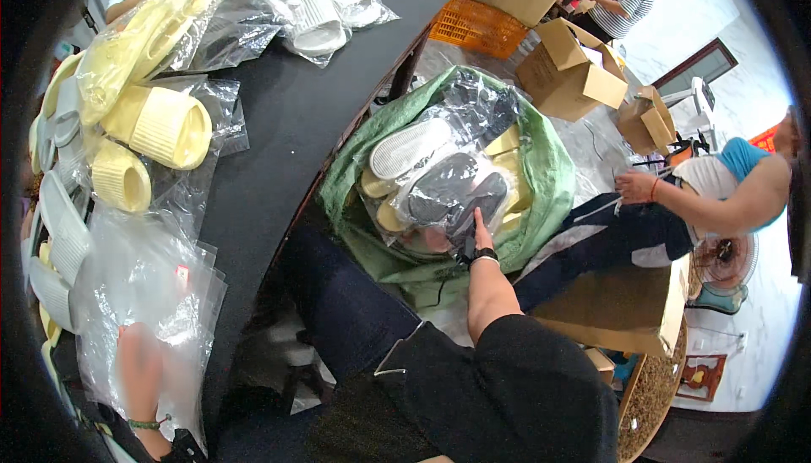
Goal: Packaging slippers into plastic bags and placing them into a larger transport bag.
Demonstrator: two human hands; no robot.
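My left hand (141,370) is at the near end of a stack of clear plastic bags (156,264) on the dark table. Motion smears its fingers, so I cannot tell whether they grip a bag. At the mouth of a green woven sack (363,264), my right hand (475,239) grips a pair of grey slippers (441,188) in clear plastic; some of its fingers are hidden by the package. Beside that pair in the sack lie a bagged white slipper (410,149) and pale yellow slippers (508,163).
Bagged yellow slippers (173,128) and white slippers (319,22) cover the left and far parts of the black table (279,108). Cardboard boxes (570,70) and an orange crate (477,28) stand beyond the sack. A co-worker (718,184) is close on the right.
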